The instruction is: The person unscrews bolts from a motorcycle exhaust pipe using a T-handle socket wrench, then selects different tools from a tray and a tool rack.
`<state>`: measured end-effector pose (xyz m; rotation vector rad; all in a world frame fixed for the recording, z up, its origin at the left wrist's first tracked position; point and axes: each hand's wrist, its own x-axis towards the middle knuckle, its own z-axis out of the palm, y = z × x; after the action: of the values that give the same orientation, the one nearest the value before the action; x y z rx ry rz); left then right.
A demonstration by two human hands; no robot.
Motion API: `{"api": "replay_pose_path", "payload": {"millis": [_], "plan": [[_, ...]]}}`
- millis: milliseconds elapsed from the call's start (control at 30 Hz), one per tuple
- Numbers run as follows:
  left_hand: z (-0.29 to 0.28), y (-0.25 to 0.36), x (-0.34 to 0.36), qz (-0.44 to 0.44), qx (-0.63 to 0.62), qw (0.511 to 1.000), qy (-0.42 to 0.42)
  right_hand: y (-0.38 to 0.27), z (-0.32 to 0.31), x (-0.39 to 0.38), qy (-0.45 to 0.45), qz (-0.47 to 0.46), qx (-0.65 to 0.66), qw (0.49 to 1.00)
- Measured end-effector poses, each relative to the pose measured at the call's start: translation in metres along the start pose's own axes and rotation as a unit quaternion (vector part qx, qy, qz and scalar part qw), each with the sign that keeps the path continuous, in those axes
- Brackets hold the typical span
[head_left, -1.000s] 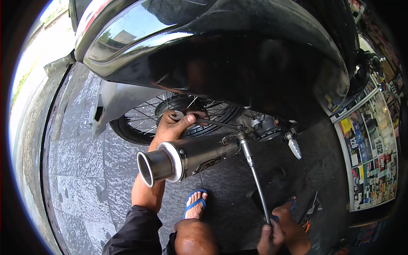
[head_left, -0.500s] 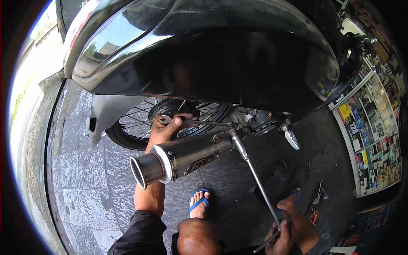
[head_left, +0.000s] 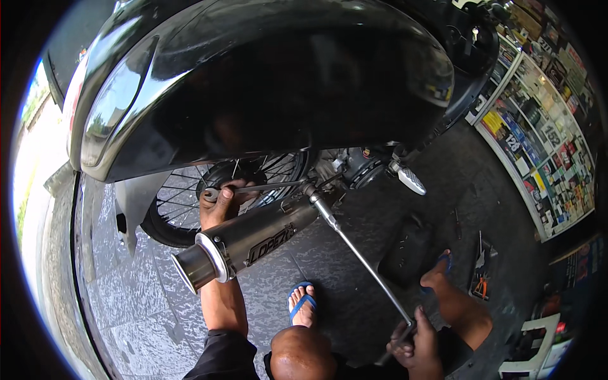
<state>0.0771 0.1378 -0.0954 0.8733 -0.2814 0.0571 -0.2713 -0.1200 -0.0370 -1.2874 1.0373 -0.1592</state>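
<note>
A silver muffler [head_left: 253, 244] slants below the black bodywork of a motorcycle. My left hand [head_left: 218, 206] reaches up behind it, closed around a combination wrench [head_left: 266, 187] with its open jaw sticking out past the thumb. The wrench's other end meets a bolted joint beside the muffler's mount. At that same joint sits the socket of a long T-handle wrench [head_left: 370, 266], its shaft slanting down to the right. My right hand [head_left: 415, 342] grips the handle end of it near the lower edge. The nut or bolt itself is hidden by the tools.
Above hangs the glossy motorcycle bodywork [head_left: 266, 95], with the spoked rear wheel [head_left: 171, 218] behind the muffler. A metal footpeg [head_left: 410, 180] juts out on the right. Tools, among them orange-handled pliers [head_left: 481, 288], lie on the dark floor. A glass display case [head_left: 538, 145] stands far right.
The view has shifted, so the motorcycle and muffler appear further left. My right hand has turned the T-handle, and its crossbar now points differently. The left hand keeps its hold on the combination wrench.
</note>
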Motion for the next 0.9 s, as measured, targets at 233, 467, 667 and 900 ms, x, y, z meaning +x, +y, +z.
{"api": "replay_pose_path", "payload": {"millis": [233,467,667,900], "plan": [[0.004,0.009,-0.004,0.005,0.0,1.0,-0.02,-0.011,0.039,-0.024,0.071,-0.189,0.047,0.978],[0.008,0.004,-0.002,0.02,0.01,1.0,-0.022,-0.001,-0.008,0.004,0.149,-0.602,-0.411,0.669],[-0.002,-0.002,-0.002,0.023,0.006,0.999,-0.03,-0.005,0.002,0.005,0.077,-0.074,-0.052,0.993],[0.004,-0.001,-0.01,-0.003,-0.017,1.0,-0.004,-0.011,0.03,-0.01,0.094,-0.194,0.04,0.976]]}}
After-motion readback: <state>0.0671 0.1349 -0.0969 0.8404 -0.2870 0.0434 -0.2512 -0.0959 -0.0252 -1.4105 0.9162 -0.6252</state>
